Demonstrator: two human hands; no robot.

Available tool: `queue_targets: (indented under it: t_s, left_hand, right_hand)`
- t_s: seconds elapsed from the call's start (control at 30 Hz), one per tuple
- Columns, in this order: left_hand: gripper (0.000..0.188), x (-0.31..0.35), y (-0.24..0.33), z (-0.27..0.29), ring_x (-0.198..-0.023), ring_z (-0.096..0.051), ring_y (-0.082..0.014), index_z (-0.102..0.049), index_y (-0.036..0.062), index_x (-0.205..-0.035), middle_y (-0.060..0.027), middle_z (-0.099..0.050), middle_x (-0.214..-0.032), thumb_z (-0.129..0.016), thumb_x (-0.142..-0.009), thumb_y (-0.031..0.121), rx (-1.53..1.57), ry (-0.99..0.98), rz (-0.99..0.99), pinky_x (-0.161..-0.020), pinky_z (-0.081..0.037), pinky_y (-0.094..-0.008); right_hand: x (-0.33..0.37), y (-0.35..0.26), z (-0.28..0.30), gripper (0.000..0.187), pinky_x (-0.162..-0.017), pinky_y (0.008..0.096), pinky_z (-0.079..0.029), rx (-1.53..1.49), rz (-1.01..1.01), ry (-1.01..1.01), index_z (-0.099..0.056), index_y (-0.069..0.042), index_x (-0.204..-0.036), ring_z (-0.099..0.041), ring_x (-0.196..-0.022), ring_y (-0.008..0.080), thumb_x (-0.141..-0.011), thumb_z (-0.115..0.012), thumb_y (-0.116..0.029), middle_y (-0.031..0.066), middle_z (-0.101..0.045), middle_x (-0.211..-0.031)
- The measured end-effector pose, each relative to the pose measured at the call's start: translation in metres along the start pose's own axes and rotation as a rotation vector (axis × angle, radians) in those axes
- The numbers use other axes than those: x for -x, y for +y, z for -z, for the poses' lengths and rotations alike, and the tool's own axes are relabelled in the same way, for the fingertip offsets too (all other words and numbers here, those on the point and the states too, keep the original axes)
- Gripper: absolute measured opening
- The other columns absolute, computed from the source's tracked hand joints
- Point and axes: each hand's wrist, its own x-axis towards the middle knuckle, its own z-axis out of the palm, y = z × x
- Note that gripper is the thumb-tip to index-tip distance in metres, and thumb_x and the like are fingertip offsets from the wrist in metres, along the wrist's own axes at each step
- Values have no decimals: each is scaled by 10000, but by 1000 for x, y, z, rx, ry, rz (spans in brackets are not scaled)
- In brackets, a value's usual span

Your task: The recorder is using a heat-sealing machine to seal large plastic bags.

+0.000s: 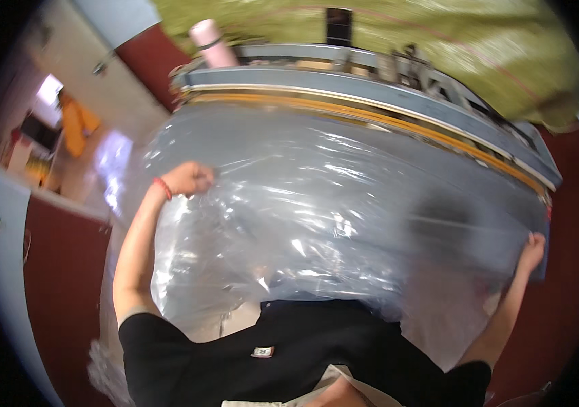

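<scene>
A wide sheet of clear plastic film (289, 217) spreads across in front of me, wrinkled and shiny, and drops toward my body at the near side. My left hand (189, 178), with a red bracelet at the wrist, is closed on the film at its left part, where creases run out from the fingers. Far to the right, my right hand (533, 251) pinches the film near its right edge. Both arms are stretched wide apart. What lies in the fingers is partly hidden, and motion blurs the hands a little.
Behind the film runs a long grey machine bar (371, 85) with an orange strip (371, 121) along it. A pink roll (213, 42) and a dark phone-like slab (339, 27) stand behind it. Yellow-green woven sheeting (466, 41) covers the back. An open doorway (52, 136) is at the left.
</scene>
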Motion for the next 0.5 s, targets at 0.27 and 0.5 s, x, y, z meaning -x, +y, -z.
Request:
queue_targets:
  t_s: [0.27,0.5]
  left_hand:
    - [181,90,-38,146,-801,-589,-286,-594,45,-852,-97,-628,-855,-569,-681,101,-575,1133,199,-705,-471,-344]
    - [388,-34,15,6,-1146,-410,-281,-519,59,-1123,-141,-467,-1202,-602,-785,231,-502,945,-473,-943,-333,-362]
  right_hand:
    - [-11,2,-21,223,-685,364,-431,77,74,9,-546,4,-859,-558,-761,323,-839,-535,-218,173,-590,-849]
    - [-24,27,-18,282,-632,402,-413,280,-62,-54,-525,2,-816,-539,-735,358,-854,-505,-276,179,-574,-797]
